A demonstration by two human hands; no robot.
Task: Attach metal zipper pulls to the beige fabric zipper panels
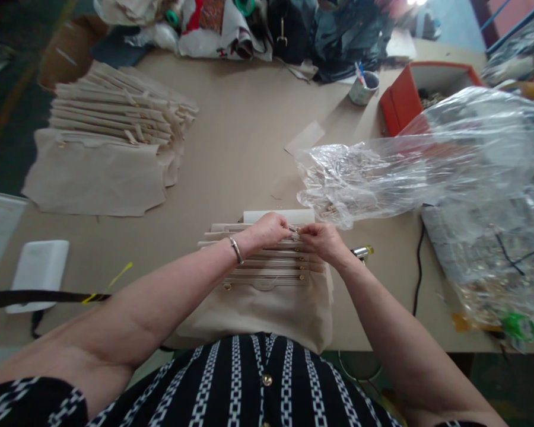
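One zip point(295, 235) is pinched by the left fingers point(284, 225) and right fingers point(307, 230); one beige fabric stack point(267, 313) is spread beneath them, a second stack point(95, 178) placed beyond, leftward.

- A broad beige desk point(235, 142) fills the middle, its near edge showing at 5 o'clock.
- Dark greenish floor point(31, 24) lies at 10 o'clock, crossed aslant by a dull yellow stripe point(26, 83).
- Below the desk, towards 4 o'clock, it is dim.
- A bright white light point(416, 2) glares at 1 o'clock.
- Blue bars point(520, 25) slant at 2 o'clock before a blurred pinkish-red surface point(511, 19).
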